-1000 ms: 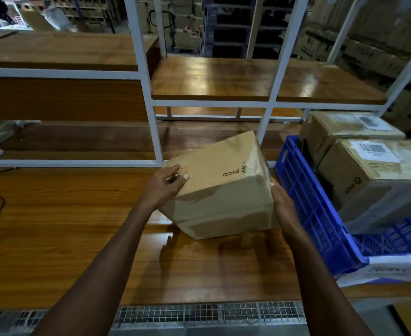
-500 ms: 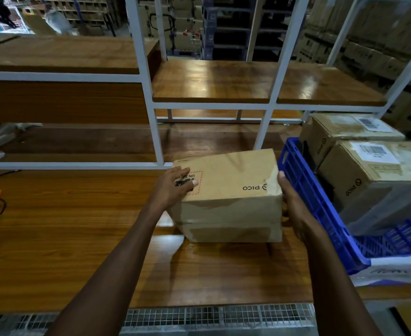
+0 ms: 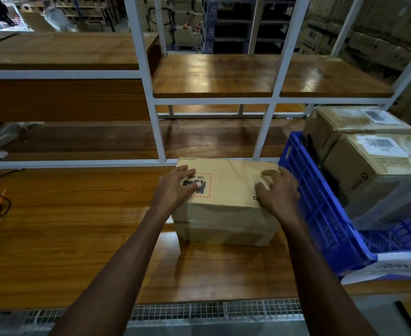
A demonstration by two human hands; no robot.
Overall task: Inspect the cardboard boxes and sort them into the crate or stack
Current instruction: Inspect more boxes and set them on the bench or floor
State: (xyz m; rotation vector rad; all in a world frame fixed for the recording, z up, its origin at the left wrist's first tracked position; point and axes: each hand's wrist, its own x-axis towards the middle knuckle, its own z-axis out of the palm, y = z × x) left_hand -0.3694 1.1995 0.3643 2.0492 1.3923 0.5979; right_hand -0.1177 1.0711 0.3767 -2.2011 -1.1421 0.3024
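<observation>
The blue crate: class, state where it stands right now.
In the head view the blue crate stands at the right end of the wooden table, holding two cardboard boxes, just right of the box under both hands.

Count, head view:
- Cardboard boxes: 3. One box on the table (image 3: 226, 209) at centre frame; two boxes in the crate, rear box (image 3: 349, 127) and front box (image 3: 378, 170), right of frame.
- Blue crate (image 3: 320, 214): 1, right.
- Hands: 2, left hand (image 3: 173, 190) and right hand (image 3: 278, 195).
- Background cartons, upper frame: too dim to count.
</observation>
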